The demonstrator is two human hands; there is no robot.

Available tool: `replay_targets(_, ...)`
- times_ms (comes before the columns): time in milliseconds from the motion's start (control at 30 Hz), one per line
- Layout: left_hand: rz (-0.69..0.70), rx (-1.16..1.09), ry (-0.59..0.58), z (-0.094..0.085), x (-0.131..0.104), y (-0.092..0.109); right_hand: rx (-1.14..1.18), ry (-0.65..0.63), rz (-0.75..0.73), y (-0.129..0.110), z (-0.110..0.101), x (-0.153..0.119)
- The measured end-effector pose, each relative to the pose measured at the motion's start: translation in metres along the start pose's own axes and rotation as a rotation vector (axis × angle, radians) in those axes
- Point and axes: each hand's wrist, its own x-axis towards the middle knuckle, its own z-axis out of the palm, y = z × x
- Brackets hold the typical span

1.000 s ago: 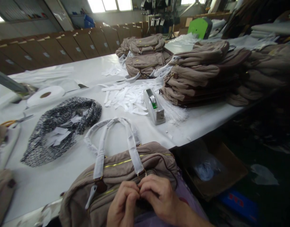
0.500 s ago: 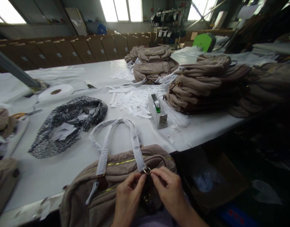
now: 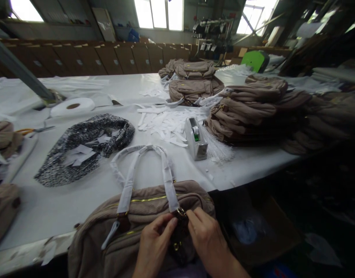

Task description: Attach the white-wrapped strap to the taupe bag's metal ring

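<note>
while left hand [image 3: 154, 241] and right hand [image 3: 205, 235] pinch ring [image 3: 181, 212] — bag [image 3: 137, 216] beneath

Workshop with bright windows [image 3: 159, 13] along the far wall, a row of brown cartons [image 3: 108, 58] below them, a long white table [image 3: 64, 208], a rack [image 3: 213, 33] behind, dark floor [image 3: 325, 216] at right.

Ribbed matt tan cloth bag [image 3: 142, 227], shiny brass-coloured metal ring [image 3: 181, 212], handles [image 3: 166, 173] wrapped in white paper, smooth white table [image 3: 79, 208].
</note>
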Motion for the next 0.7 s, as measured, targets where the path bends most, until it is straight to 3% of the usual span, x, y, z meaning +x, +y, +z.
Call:
replay_targets(400,-0.226,-0.377,-0.076,0.0,0.002,-0.005,0.01,-0.133,-0.223,0.008,-0.02,0.007)
replay_targets(567,-0.278,-0.473,-0.11,0.004,0.002,-0.007,0.022,-0.181,-0.156,0.01,-0.02,0.014)
replay_targets(700,-0.345,-0.531,-0.127,0.01,0.002,-0.01,0.007,-0.13,-0.062,0.012,-0.016,0.019)
